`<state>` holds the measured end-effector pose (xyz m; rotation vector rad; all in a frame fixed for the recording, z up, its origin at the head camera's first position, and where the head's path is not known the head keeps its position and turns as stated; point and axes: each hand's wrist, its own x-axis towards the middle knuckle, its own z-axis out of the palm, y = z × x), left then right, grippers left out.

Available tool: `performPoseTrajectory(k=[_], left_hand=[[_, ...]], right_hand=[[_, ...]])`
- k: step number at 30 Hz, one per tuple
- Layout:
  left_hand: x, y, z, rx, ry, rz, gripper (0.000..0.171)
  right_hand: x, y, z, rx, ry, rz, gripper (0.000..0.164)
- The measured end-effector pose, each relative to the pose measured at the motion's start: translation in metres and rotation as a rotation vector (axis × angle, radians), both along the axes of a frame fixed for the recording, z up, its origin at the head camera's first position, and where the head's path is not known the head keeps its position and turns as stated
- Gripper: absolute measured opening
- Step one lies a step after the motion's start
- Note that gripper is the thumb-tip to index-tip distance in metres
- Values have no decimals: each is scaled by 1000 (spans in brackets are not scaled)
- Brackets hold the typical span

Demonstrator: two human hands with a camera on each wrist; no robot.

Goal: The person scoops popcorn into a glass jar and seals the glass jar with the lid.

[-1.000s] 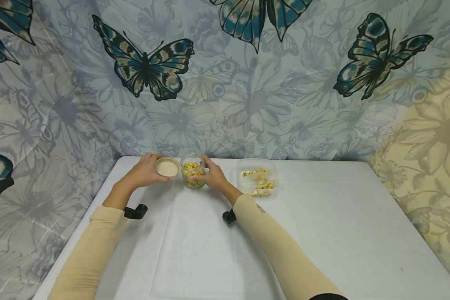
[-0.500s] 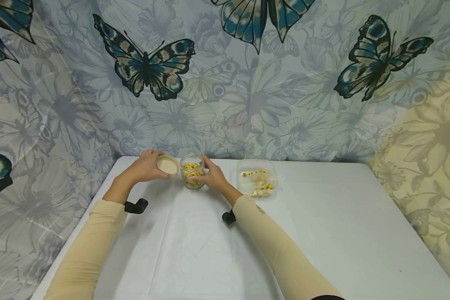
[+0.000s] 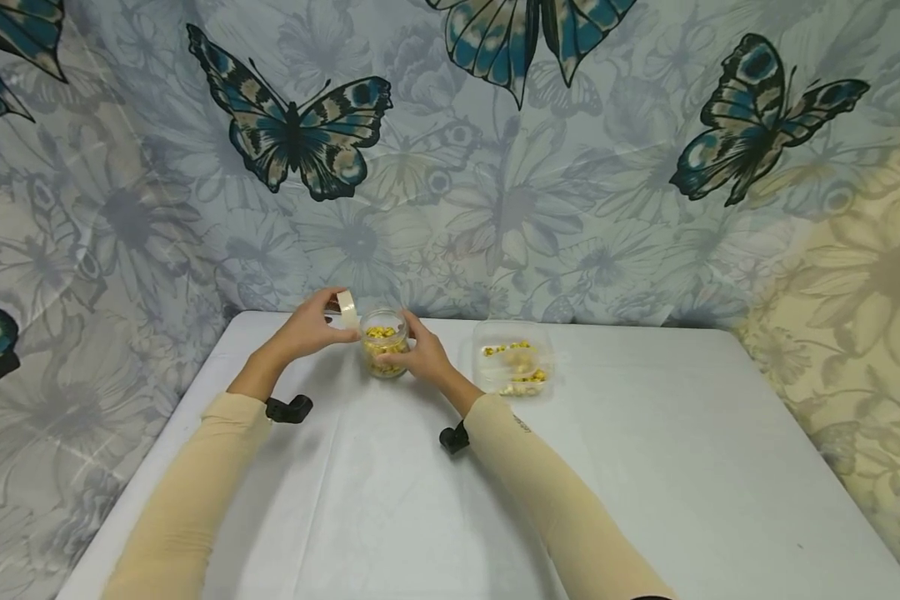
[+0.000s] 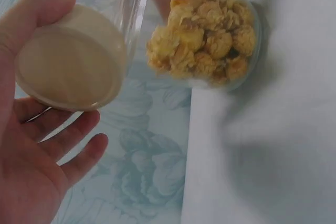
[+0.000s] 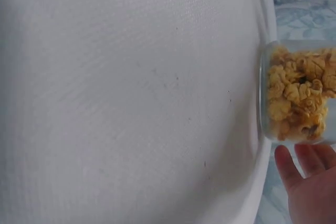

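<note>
My left hand (image 3: pixel 306 330) pinches a round, pale lid (image 3: pixel 348 309) by its rim. It holds the lid tilted on edge just beside the mouth of a clear jar (image 3: pixel 385 364). In the left wrist view the lid's pale, hollow underside (image 4: pixel 68 69) shows, with the thumb on one side and fingers on the other. The jar stands upright at the back of the table, holding yellow-brown, crinkled, popcorn-like pieces (image 5: pixel 302 95). My right hand (image 3: pixel 426 357) grips the jar from its right side, its thumb across the front.
A clear plastic container (image 3: pixel 483 373) with some yellow pieces sits to the right of the jar. White cloth covers the table (image 3: pixel 645 467). A butterfly-patterned fabric wall (image 3: pixel 510 225) rises right behind its back edge.
My left hand has moved right and slightly up, turning the lid from facing the camera to standing on edge beside the jar mouth. The right hand and jar have stayed in place.
</note>
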<state>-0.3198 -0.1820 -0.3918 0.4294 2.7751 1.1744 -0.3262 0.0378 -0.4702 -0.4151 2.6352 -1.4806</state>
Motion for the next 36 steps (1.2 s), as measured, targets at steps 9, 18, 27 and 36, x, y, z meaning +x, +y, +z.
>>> performPoseTrajectory(k=[9, 18, 27, 36], left_hand=[[-6, 26, -1, -37, 62, -53, 86], [-12, 40, 7, -267, 106, -82, 83], [-15, 45, 6, -328, 102, -84, 82], [-17, 45, 11, -360, 67, -126, 86]], right_hand=[[-2, 2, -2, -74, 30, 54, 77], [2, 2, -1, -131, -42, 61, 82], [3, 0, -1, -117, -56, 74, 85], [2, 3, 0, -134, -21, 71, 83]])
